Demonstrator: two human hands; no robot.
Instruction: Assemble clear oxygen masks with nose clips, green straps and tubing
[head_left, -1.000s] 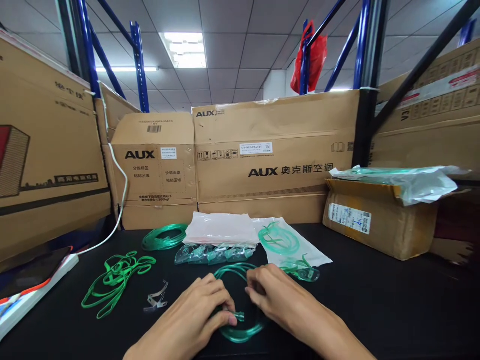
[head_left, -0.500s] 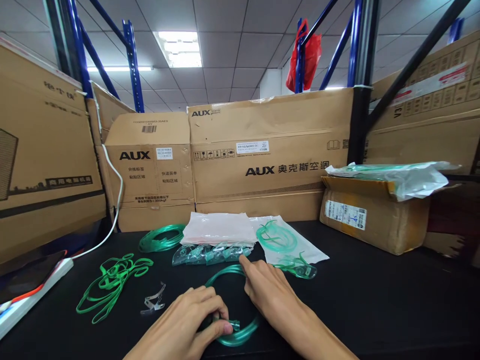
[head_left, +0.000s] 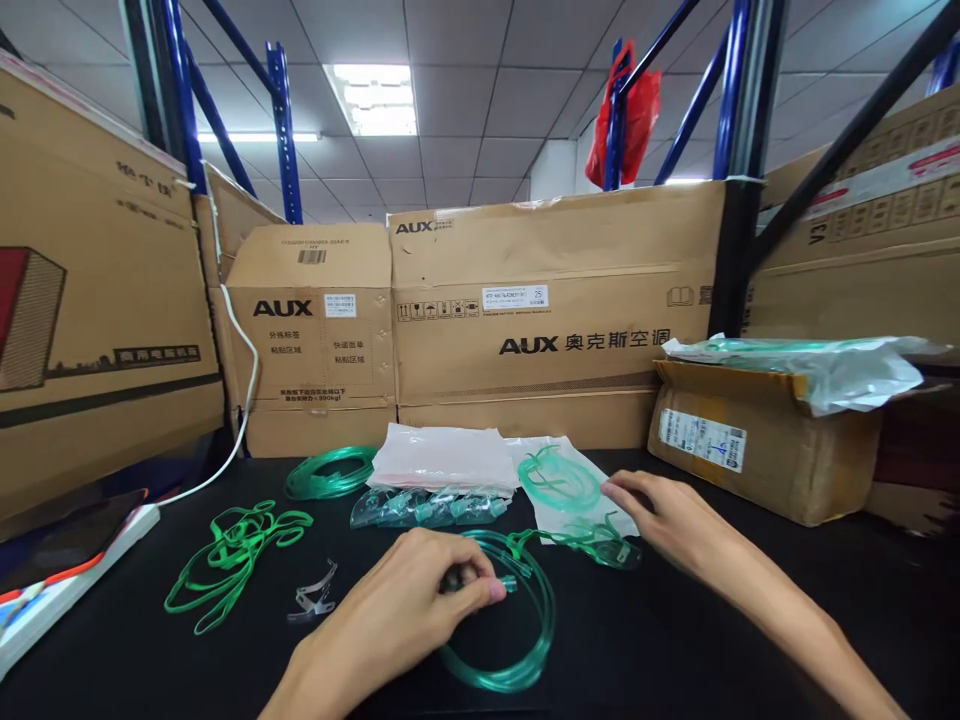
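My left hand (head_left: 450, 590) is closed in a pinch on the end of a green clear tube (head_left: 541, 640); a small clear green connector (head_left: 508, 584) sticks out past the fingertips. The rest of this tube lies in a loose coil on the black table, beside and under the hand. My right hand (head_left: 660, 510) is open, its fingers apart and holding nothing, at the right edge of a white sheet or pouch (head_left: 536, 525). On that sheet lies a thin pale green coiled tube (head_left: 570, 480). Below it is a clear piece with green tubing (head_left: 619, 552).
Green elastic straps (head_left: 232, 560) and a clear bent plastic piece (head_left: 313, 600) lie left. Behind are another green tube coil (head_left: 330, 475), white packets (head_left: 442, 460) and bagged connectors (head_left: 427, 508). A carton (head_left: 772, 470) stands right; a power strip (head_left: 82, 590) lies far left.
My right hand has left the tube coil and moved right to the white sheet, its fingers opening. My left hand, still pinching the tube end, has shifted right and up; the coil now shows more fully.
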